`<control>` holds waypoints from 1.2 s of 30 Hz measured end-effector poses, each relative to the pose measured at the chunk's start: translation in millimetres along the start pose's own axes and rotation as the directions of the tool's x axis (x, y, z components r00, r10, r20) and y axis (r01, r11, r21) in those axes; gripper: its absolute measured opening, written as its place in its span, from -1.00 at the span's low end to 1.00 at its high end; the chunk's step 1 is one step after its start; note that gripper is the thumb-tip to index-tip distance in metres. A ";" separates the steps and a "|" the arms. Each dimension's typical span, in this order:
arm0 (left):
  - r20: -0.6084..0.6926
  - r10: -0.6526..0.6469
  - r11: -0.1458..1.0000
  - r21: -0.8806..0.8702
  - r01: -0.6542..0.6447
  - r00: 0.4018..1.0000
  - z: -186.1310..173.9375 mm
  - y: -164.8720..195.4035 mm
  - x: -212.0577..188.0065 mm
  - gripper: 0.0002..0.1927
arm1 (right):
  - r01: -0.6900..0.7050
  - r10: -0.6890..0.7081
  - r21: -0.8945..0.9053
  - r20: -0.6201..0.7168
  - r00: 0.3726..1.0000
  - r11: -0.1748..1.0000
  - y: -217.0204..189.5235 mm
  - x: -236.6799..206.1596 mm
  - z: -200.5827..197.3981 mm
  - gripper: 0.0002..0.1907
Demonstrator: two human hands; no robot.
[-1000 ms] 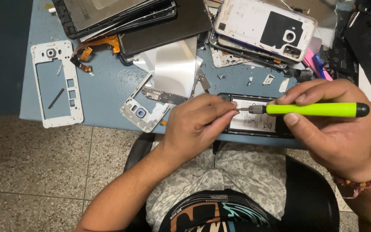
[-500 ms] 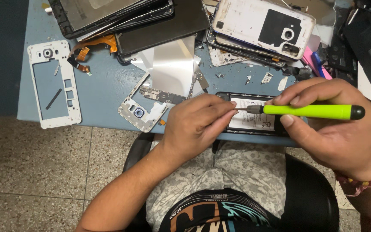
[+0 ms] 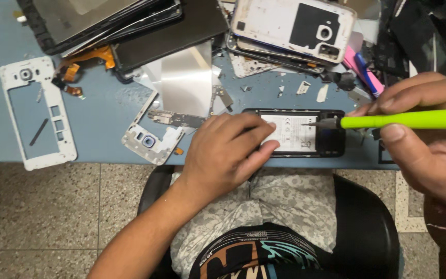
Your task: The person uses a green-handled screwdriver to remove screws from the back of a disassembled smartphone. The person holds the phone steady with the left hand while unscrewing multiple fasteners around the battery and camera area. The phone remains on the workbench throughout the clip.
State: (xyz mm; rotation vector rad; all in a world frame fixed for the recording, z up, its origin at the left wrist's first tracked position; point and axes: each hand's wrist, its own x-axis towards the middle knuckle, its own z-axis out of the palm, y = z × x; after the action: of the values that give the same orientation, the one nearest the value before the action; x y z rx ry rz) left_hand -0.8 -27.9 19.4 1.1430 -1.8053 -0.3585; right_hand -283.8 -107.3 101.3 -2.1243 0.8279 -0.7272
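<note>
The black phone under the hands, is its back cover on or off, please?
Off. The black phone lies face down at the table's edge, its white-labelled battery exposed. The left hand steadies it; the right hand holds a green screwdriver.

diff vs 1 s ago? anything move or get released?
The right hand drew the green screwdriver a little to the right; its tip, which was beside the left hand's fingers, now sits over the opened phone, apart from them. Nothing was released. The left hand still steadies the phone at the table edge; the loose parts have not shifted.
</note>
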 end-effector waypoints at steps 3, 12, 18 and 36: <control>0.067 0.067 0.996 0.051 -0.071 0.995 2.9 0.8 0.9 -0.79 | -0.034 0.036 -0.101 0.012 0.999 0.994 5.0 -9.5 -12.0 -0.67; 0.113 0.100 0.985 0.131 -0.115 0.988 10.8 1.7 0.5 -0.81 | -0.006 0.016 -0.263 0.034 0.999 0.965 14.7 -16.3 -15.0 -0.61; 0.141 0.090 0.982 0.151 -0.111 0.986 15.3 -1.3 -1.3 -0.82 | -0.029 0.038 -0.287 0.026 0.999 0.958 17.8 -19.6 -14.0 -0.64; 0.133 0.085 0.981 0.160 -0.106 0.987 12.4 3.2 1.0 -0.86 | 0.011 0.110 -0.475 0.227 0.968 0.880 25.4 -3.0 -39.2 -0.63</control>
State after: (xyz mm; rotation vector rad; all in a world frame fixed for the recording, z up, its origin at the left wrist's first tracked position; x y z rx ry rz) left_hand -12.9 -29.8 15.6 1.1649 -2.0247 -0.2303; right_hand -321.5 -135.0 103.0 -2.5483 0.9919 -0.2268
